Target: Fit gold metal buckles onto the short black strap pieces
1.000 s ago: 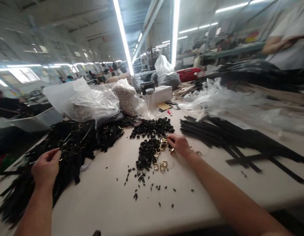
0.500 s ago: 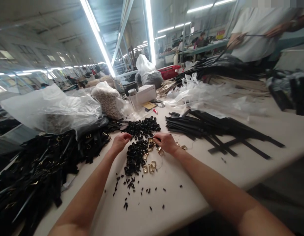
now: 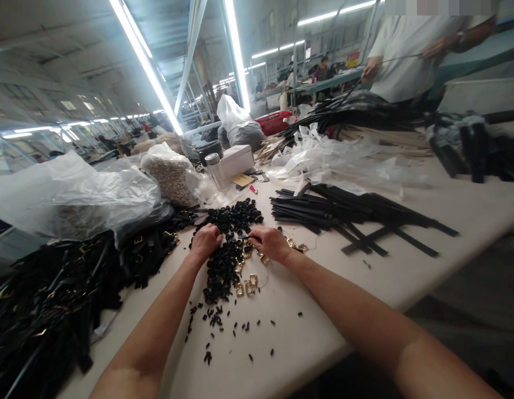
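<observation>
My left hand [image 3: 207,242] is closed, its fingers curled down at the left side of a heap of small black loops [image 3: 222,271]; whatever it pinches is hidden. Across the heap, my right hand [image 3: 271,244] is closed on a thin dark piece [image 3: 245,237] that pokes out leftward from the fingertips. Its exact kind is too small to tell. Gold buckles [image 3: 251,282] lie under and in front of the right hand, and others [image 3: 296,243] sit just beyond it. Small black bits [image 3: 215,316] are scattered on the table nearer to me.
Black straps [image 3: 323,210] lie at right on the pale table [image 3: 307,349]. A tangle of buckled black straps [image 3: 53,299] covers the left. Behind are plastic bags [image 3: 86,188], a jar [image 3: 215,169] and a white box [image 3: 238,159]. A co-worker [image 3: 410,61] stands back right, holding a strip.
My left hand has moved in over the black loops, with its fingers turned down. The right hand stays by the buckles, holding the dark piece. The whole view has shifted slightly.
</observation>
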The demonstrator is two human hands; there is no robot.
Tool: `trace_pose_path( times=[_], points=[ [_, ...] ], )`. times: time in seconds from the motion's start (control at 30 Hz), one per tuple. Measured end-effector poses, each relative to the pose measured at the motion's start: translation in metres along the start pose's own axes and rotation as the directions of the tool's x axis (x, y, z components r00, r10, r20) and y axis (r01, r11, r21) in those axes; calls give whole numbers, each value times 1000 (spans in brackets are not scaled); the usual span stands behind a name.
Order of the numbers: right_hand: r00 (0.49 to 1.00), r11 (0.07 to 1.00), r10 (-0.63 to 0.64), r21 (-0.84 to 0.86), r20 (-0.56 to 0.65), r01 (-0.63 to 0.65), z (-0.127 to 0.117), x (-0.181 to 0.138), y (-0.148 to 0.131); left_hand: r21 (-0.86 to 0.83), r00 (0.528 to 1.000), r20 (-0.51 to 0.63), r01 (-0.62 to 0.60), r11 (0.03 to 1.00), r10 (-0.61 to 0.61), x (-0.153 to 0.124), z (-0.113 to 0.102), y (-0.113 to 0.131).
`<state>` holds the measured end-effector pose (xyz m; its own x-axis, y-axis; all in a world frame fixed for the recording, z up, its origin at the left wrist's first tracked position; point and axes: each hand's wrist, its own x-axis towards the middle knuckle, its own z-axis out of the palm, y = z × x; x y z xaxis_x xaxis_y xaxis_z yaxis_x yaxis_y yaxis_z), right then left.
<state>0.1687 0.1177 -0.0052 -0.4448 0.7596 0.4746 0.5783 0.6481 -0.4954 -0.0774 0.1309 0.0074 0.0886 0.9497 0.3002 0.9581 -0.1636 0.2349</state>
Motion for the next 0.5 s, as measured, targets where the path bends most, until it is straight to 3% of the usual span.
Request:
trace_pose_path(
  times=[0.03, 0.1, 0.13, 0.2, 0.23, 0.3, 0.37, 0.5],
  points=[
    [1000, 1000, -3, -2, 0, 3, -1, 0, -1, -54, 999, -30, 42, 998, -44, -5, -3, 3],
    [1000, 1000, -10, -6, -8, 10, -1, -2, -5, -341, 979, -59, 164, 926, -195, -22, -9, 11],
    [1000, 1000, -19, -6, -18, 19, -1, -3, -8, -538, 958, -34, 224, 813, -286, -34, -12, 16],
    [997, 998, -61, 5, -42, 62, 1, -7, -16, -839, 903, 80, 290, 461, -422, -63, -17, 25],
    [994, 995, -94, 14, -54, 95, 2, -9, -20, -902, 878, 134, 300, 310, -459, -77, -19, 30],
    [984, 986, -162, 28, -71, 165, 4, -13, -29, -947, 836, 206, 301, 111, -509, -103, -19, 40],
    [974, 976, -211, 34, -82, 215, 5, -16, -36, -955, 814, 241, 296, 20, -528, -120, -17, 48],
    [965, 968, -243, 32, -99, 248, 6, -20, -45, -960, 828, 246, 280, -8, -504, -127, -12, 60]
  ],
)
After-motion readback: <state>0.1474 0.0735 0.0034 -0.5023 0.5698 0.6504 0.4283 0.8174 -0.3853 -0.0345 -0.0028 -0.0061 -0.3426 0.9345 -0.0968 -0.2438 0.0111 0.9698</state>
